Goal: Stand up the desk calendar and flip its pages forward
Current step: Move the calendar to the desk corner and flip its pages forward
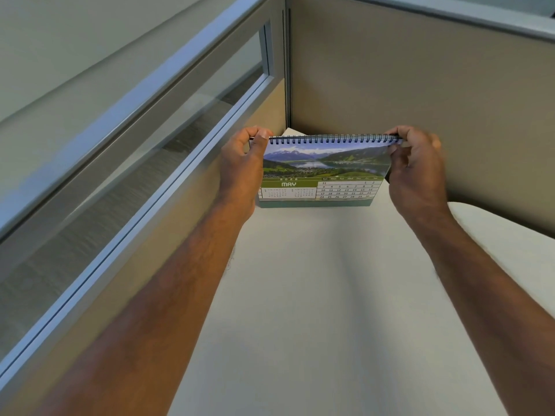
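Note:
The desk calendar stands upright on the white desk, in the far corner. Its front page shows a lake and mountain photo above a green MAY 2026 grid. A black spiral binding runs along its top edge. My left hand pinches the top left corner at the spiral, thumb in front. My right hand pinches the top right corner the same way. The calendar's back side and base are hidden behind the front page.
Beige cubicle panels close off the corner right behind the calendar. On the left a glass strip in a metal frame runs along the desk's edge. The desk's rounded edge curves off at the right.

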The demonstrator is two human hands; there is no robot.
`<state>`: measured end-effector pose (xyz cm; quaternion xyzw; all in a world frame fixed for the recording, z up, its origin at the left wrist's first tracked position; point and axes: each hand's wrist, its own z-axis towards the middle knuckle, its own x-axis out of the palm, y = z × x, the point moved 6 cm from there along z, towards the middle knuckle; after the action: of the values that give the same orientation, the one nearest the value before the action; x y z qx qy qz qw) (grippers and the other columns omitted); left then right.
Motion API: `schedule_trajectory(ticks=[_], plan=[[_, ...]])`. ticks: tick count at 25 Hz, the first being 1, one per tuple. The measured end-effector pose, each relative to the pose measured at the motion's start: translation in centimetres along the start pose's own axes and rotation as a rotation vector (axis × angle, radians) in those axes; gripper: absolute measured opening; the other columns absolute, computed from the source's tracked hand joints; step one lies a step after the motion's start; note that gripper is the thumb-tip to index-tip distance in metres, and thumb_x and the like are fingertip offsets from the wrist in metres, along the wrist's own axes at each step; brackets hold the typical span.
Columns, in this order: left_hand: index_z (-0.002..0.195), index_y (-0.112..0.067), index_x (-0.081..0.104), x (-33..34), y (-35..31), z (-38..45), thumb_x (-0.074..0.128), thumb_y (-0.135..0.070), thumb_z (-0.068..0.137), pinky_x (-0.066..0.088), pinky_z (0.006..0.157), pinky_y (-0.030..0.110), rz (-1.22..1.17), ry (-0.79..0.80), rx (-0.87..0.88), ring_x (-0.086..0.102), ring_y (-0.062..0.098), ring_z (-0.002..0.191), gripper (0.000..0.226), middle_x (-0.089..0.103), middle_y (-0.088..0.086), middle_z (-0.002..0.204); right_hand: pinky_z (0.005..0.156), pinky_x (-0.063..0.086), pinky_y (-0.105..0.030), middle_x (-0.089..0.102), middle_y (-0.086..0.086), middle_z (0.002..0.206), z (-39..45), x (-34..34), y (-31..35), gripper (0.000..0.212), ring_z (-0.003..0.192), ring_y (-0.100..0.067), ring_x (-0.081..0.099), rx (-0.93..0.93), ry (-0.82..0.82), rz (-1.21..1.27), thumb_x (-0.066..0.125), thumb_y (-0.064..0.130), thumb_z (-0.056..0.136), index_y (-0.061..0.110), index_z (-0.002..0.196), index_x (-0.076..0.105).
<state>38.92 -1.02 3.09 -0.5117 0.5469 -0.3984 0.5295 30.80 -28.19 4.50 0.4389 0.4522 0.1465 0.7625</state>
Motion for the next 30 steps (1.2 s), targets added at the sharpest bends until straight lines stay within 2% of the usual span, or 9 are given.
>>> schedule_trajectory(ticks=[2, 4, 7, 9, 11, 15, 18, 24, 30], plan=[[0.101, -0.039, 0.063, -0.1, -0.2, 0.1, 0.054, -0.044, 0.105, 0.067, 0.067, 0.026, 0.037, 0.016, 0.026, 0.078, 0.005, 0.074, 0.011, 0.073, -0.012, 0.093, 0.070, 0.053, -0.002, 0.040, 0.001, 0.126, -0.9, -0.1, -0.8, 0.030, 0.083, 0.006, 0.062, 0.088, -0.103, 0.126, 0.053, 0.008, 0.105, 0.023, 0.129, 0.062], [0.101, -0.038, 0.063, -0.1, -0.1, 0.1, 0.054, -0.044, 0.105, 0.066, 0.066, 0.025, 0.048, 0.024, 0.043, 0.078, 0.005, 0.075, 0.012, 0.073, -0.012, 0.092, 0.071, 0.048, 0.002, 0.044, -0.001, 0.133, -2.8, 0.6, -2.3, 0.035, 0.097, 0.013, 0.062, 0.183, -0.168, 0.233, 0.058, 0.008, 0.103, 0.019, 0.136, 0.056], [0.107, -0.031, 0.064, -0.1, 0.0, 0.2, 0.053, -0.044, 0.106, 0.062, 0.061, 0.020, 0.034, 0.043, 0.040, 0.078, 0.004, 0.074, 0.016, 0.073, -0.010, 0.090, 0.078, 0.048, -0.006, 0.054, -0.002, 0.144, -5.9, 3.0, -4.5, 0.040, 0.121, -0.014, 0.063, 0.332, -0.103, 0.327, 0.059, 0.013, 0.103, 0.017, 0.143, 0.050], [0.112, -0.026, 0.065, -0.1, 0.1, 0.4, 0.053, -0.044, 0.106, 0.062, 0.062, 0.022, 0.038, 0.054, 0.026, 0.077, 0.007, 0.075, 0.023, 0.074, -0.009, 0.090, 0.090, 0.052, -0.018, 0.057, 0.001, 0.147, -7.1, 3.9, -5.3, 0.043, 0.127, -0.017, 0.061, 0.367, -0.053, 0.352, 0.059, 0.015, 0.104, 0.021, 0.145, 0.049], [0.113, -0.023, 0.064, -0.1, 0.3, 0.5, 0.052, -0.044, 0.106, 0.063, 0.065, 0.024, 0.058, 0.062, 0.027, 0.077, 0.008, 0.077, 0.026, 0.074, -0.008, 0.089, 0.093, 0.052, -0.022, 0.058, 0.002, 0.147, -7.4, 4.0, -5.6, 0.043, 0.128, -0.017, 0.060, 0.372, -0.052, 0.358, 0.061, 0.016, 0.104, 0.022, 0.145, 0.051], [0.111, -0.023, 0.064, 0.0, 0.4, 0.6, 0.052, -0.045, 0.106, 0.066, 0.070, 0.028, 0.070, 0.064, 0.035, 0.077, 0.008, 0.076, 0.025, 0.074, -0.009, 0.087, 0.085, 0.051, -0.015, 0.064, 0.001, 0.139, -7.2, 3.4, -6.2, 0.035, 0.123, -0.017, 0.061, 0.368, -0.062, 0.304, 0.067, 0.020, 0.100, 0.022, 0.134, 0.056], [0.113, -0.022, 0.065, 0.0, 0.4, 0.6, 0.052, -0.045, 0.106, 0.065, 0.069, 0.029, 0.086, 0.059, 0.037, 0.077, 0.010, 0.078, 0.027, 0.075, -0.007, 0.088, 0.090, 0.058, -0.028, 0.064, -0.003, 0.136, -6.9, 2.9, -6.7, 0.032, 0.119, -0.020, 0.062, 0.368, -0.081, 0.232, 0.070, 0.021, 0.097, 0.018, 0.126, 0.057], [0.105, -0.029, 0.062, 0.0, 0.2, 0.5, 0.052, -0.045, 0.106, 0.065, 0.070, 0.030, 0.085, 0.072, 0.038, 0.077, 0.009, 0.077, 0.019, 0.074, -0.009, 0.088, 0.059, 0.052, -0.001, 0.073, -0.004, 0.121, -7.1, 2.0, -6.5, 0.026, 0.101, -0.015, 0.069, 0.345, -0.111, 0.220, 0.074, 0.028, 0.094, 0.018, 0.114, 0.060], [0.092, -0.039, 0.061, -0.1, -0.2, 0.2, 0.053, -0.045, 0.106, 0.064, 0.064, 0.026, 0.044, 0.087, 0.034, 0.078, 0.003, 0.072, 0.016, 0.075, -0.010, 0.085, 0.058, 0.050, 0.001, 0.078, -0.007, 0.118, -7.3, 1.1, -5.8, 0.031, 0.098, -0.013, 0.072, 0.302, -0.085, 0.195, 0.075, 0.031, 0.092, 0.017, 0.116, 0.061]])
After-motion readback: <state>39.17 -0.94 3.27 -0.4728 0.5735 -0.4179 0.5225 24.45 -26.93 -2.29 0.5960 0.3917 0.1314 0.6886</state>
